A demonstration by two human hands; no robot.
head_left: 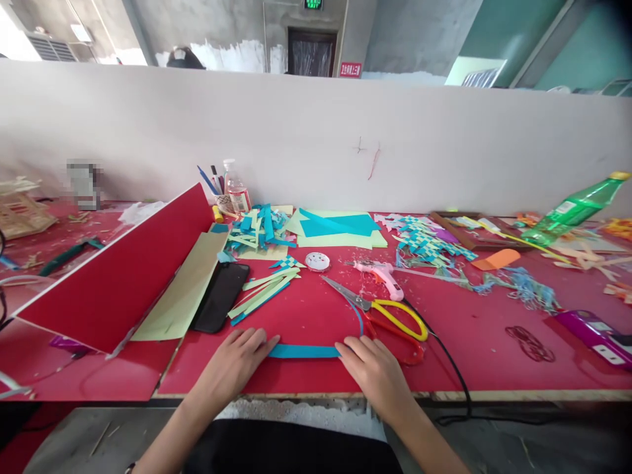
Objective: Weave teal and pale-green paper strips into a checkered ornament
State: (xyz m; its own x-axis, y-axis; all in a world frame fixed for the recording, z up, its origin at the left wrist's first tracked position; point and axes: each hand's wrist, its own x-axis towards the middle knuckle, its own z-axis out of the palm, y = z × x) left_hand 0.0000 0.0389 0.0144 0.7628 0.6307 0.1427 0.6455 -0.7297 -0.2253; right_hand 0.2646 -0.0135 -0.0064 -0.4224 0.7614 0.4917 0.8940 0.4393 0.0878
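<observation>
Blue paper strip (305,352) lies crosswise on red table (306,316), near the front edge. Left hand (239,359) on its left end, right hand (370,368) on its right end; fingers touch it, but can't make out pinch vs press. Scissors (365,304) just beyond right hand, pink glue gun (382,276) behind them. Black phone (220,299) beyond left hand, loose strips (264,291) beside it.
</observation>
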